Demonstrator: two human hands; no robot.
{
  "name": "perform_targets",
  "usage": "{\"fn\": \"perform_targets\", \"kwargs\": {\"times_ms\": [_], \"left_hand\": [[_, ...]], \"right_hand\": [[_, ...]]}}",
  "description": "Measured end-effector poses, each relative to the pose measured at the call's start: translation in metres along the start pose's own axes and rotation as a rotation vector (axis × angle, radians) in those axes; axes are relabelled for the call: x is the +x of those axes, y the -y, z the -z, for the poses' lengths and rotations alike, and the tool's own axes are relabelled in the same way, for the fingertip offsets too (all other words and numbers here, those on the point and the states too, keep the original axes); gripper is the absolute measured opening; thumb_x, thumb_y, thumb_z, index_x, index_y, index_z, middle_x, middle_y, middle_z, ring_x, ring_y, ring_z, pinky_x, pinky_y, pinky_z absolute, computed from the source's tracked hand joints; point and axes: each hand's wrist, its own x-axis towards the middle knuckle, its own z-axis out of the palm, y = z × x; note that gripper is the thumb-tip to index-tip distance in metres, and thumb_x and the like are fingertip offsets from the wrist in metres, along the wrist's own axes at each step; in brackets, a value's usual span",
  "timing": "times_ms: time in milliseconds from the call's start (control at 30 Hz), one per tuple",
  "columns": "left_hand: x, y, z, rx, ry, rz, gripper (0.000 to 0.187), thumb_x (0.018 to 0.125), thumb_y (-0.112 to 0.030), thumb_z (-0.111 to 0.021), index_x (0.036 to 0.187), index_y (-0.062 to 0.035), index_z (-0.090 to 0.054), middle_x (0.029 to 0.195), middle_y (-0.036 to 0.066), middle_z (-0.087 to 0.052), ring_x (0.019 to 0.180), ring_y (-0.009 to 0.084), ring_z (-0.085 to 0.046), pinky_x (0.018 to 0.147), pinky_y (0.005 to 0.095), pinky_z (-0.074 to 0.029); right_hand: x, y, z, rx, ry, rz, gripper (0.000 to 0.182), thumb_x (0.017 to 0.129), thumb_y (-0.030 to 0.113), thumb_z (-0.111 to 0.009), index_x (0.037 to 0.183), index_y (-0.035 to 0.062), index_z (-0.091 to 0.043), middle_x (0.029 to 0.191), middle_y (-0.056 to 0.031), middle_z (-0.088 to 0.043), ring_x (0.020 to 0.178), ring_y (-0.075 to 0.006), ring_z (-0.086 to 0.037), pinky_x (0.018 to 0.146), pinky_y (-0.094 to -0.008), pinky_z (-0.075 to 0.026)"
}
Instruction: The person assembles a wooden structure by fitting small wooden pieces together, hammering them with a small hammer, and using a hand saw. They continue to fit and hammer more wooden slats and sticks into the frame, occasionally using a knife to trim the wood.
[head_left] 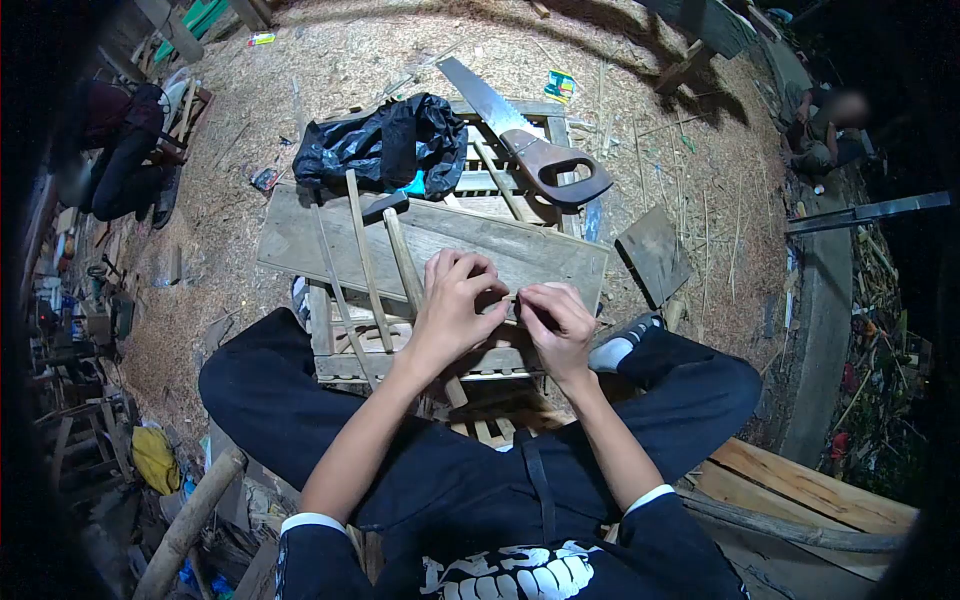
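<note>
Over the front edge of a grey wooden board [480,238], my left hand [455,305] and my right hand [557,322] come close together. The fingers of both are curled in a pinch, with something small between the fingertips that I cannot make out. Just left of my left hand lies a hammer [402,250], its dark head on the board and its wooden handle running toward my lap. Thin wooden strips [366,265] lie across the board further left. Underneath is a slatted wooden stand [322,320].
A black plastic bag [385,150] and a handsaw [535,150] lie at the stand's far side. To the right, a square wooden piece [655,258] rests on the shavings-covered ground. One person [130,150] sits far left, another [820,130] far right. Planks [800,490] lie at lower right.
</note>
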Motion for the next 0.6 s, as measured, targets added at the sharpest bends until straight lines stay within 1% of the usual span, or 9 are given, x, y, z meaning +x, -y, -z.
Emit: {"fn": "perform_targets", "kwargs": {"times_ms": [400, 600], "left_hand": [[-0.0007, 0.0024, -0.0011, -0.013, 0.001, 0.007, 0.018, 0.077, -0.017, -0.084, 0.092, -0.0079, -0.078, 0.112, 0.007, -0.067, 0.118, 0.0314, -0.056, 0.110, 0.0480, -0.038], [-0.0012, 0.0029, -0.0024, -0.027, -0.011, 0.009, 0.017, 0.078, -0.017, -0.084, 0.090, -0.0069, -0.079, 0.111, 0.007, -0.067, 0.117, 0.0313, -0.056, 0.109, 0.0483, -0.038]], "right_hand": [[0.0009, 0.0007, 0.0002, -0.016, 0.016, 0.009, 0.021, 0.078, -0.004, -0.081, 0.099, 0.0003, -0.076, 0.100, -0.0137, -0.078, 0.096, -0.0320, -0.073, 0.088, -0.0415, -0.055], [0.0029, 0.0020, 0.0012, -0.049, 0.046, 0.028, 0.024, 0.077, -0.004, -0.081, 0.100, 0.0004, -0.077, 0.102, -0.0138, -0.078, 0.096, -0.0317, -0.072, 0.088, -0.0417, -0.054]]}}
